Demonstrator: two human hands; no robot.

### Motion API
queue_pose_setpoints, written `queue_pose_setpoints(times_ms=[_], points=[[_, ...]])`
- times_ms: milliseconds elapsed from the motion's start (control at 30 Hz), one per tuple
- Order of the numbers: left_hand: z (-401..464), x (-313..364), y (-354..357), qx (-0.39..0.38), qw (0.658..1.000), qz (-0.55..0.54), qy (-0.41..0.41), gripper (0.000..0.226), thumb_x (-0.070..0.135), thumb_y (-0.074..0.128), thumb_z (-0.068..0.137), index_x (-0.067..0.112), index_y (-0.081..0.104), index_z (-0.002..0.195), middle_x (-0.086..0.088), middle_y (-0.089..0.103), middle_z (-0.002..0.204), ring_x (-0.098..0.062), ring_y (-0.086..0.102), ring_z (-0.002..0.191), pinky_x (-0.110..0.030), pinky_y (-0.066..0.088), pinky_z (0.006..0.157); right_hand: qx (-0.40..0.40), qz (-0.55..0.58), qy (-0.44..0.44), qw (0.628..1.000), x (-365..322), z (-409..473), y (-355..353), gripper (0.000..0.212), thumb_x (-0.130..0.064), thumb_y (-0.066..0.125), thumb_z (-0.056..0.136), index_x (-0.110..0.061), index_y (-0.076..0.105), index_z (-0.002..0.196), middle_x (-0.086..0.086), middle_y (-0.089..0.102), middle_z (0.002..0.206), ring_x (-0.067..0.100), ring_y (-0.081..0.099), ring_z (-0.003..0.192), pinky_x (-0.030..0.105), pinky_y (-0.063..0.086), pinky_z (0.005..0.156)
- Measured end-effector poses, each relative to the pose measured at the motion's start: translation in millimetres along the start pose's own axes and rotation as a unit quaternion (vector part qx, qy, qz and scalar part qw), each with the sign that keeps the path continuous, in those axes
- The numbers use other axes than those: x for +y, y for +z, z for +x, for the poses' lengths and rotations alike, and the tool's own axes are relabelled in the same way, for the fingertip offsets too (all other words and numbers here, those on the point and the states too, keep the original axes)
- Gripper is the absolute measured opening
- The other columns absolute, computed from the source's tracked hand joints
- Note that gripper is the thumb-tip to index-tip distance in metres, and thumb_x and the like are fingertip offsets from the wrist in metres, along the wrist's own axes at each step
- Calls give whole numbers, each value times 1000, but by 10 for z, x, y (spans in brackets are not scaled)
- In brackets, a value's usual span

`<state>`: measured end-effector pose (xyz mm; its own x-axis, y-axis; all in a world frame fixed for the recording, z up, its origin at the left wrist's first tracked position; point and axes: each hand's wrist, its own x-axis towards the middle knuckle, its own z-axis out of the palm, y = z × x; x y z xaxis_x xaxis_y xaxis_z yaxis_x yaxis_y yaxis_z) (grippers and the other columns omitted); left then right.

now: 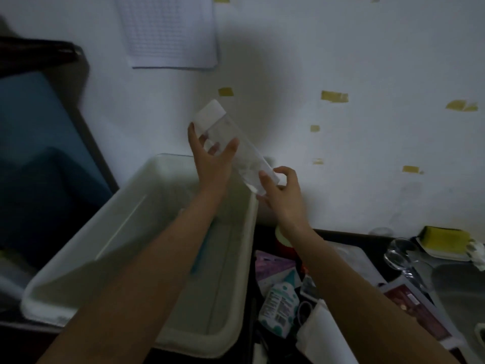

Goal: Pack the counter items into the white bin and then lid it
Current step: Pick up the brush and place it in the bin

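Note:
A clear, tall bottle with a white cap [231, 143] is held tilted above the far right corner of the white bin [110, 229]. My left hand [210, 156] wraps its upper part just below the cap. My right hand [282, 191] grips its lower end. The bin stands open on the dark counter, with a thin blue stick [200, 254] lying inside, partly hidden by my left forearm. Several items lie on the counter to the bin's right, among them a white and teal bottle [278, 306] and a purple packet [273, 266]. No lid is identifiable.
A white wall with yellow tape strips and a pinned paper sheet [168, 30] rises behind. A steel sink [462, 292] sits at right, with a clear ladle [401, 254] and a yellow sponge [446, 240] by it. A blue object [39, 153] stands left of the bin.

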<state>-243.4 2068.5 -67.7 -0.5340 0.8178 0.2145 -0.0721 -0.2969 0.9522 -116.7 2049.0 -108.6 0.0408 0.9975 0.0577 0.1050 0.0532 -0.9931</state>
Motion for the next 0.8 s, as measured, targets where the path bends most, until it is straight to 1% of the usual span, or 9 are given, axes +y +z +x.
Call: queue_pose_setpoints(times_ms=[133, 233, 333, 433, 467, 567, 633, 767, 800], points=[[332, 104, -466, 13, 1000, 16, -19, 80, 17, 70, 83, 25, 24, 148, 0, 41, 147, -17, 51, 119, -41, 51, 97, -52, -63, 0, 997, -128, -5, 531, 57, -55, 57, 84, -21, 40, 126, 11, 60, 121, 27, 65, 100, 48, 56, 86], [523, 48, -797, 7, 997, 62, -37, 75, 20, 67, 86, 27, 25, 147, -4, 46, 143, -22, 53, 121, -43, 50, 98, -93, -138, 50, 985, -161, 16, 908, 65, -53, 56, 85, -18, 35, 137, 9, 55, 128, 26, 63, 104, 44, 55, 89], [653, -142, -1084, -6, 992, 119, -53, 67, 24, 65, 85, 27, 32, 143, -7, 58, 128, -22, 59, 110, -38, 52, 93, -175, -216, 113, 954, -85, 29, 1234, 69, -47, 57, 88, -12, 31, 141, 12, 51, 135, 29, 59, 112, 44, 53, 91], [751, -396, -1272, -23, 988, 110, -105, 75, 47, 63, 69, 20, 45, 136, -6, 61, 123, -23, 60, 108, -37, 51, 93, -227, -289, 153, 917, 66, 59, 1471, 66, -44, 57, 88, -10, 35, 140, 11, 49, 136, 30, 53, 119, 38, 52, 86], [767, -483, -1323, -35, 985, 113, -127, 76, 46, 65, 68, 19, 46, 136, -4, 61, 122, -21, 60, 107, -35, 51, 91, -232, -295, 147, 915, 110, 78, 1530, 66, -42, 59, 88, -8, 37, 140, 10, 51, 135, 29, 54, 118, 36, 51, 83], [798, -849, -1473, -106, 971, 108, -184, 70, 11, 73, 78, 19, 41, 140, -5, 62, 118, -21, 64, 93, -34, 58, 73, -213, -200, 155, 944, 270, 163, 1661, 53, -31, 64, 87, -6, 48, 131, 10, 59, 124, 22, 59, 102, 26, 50, 70], [802, -1051, -1547, -130, 961, 100, -223, 68, 7, 72, 79, 19, 42, 138, -6, 62, 116, -15, 64, 85, -25, 56, 59, -196, -148, 191, 950, 394, 181, 1705, 45, -25, 64, 88, -8, 51, 127, 11, 61, 119, 22, 59, 97, 28, 50, 72], [822, -1424, -1603, -202, 931, 111, -281, 56, 9, 67, 84, 10, 45, 136, -11, 57, 128, -27, 58, 110, -35, 53, 81, -143, -88, 272, 947, 741, 219, 1741, 40, -19, 63, 89, -4, 53, 125, 14, 61, 118, 27, 59, 100, 29, 51, 63], [796, -1493, -1618, -245, 916, 153, -277, 53, 10, 66, 86, 7, 46, 135, -13, 56, 130, -28, 56, 116, -36, 51, 88, -112, -91, 291, 946, 829, 252, 1749, 37, -21, 62, 89, -2, 55, 120, 16, 61, 118, 31, 60, 105, 36, 54, 69]])
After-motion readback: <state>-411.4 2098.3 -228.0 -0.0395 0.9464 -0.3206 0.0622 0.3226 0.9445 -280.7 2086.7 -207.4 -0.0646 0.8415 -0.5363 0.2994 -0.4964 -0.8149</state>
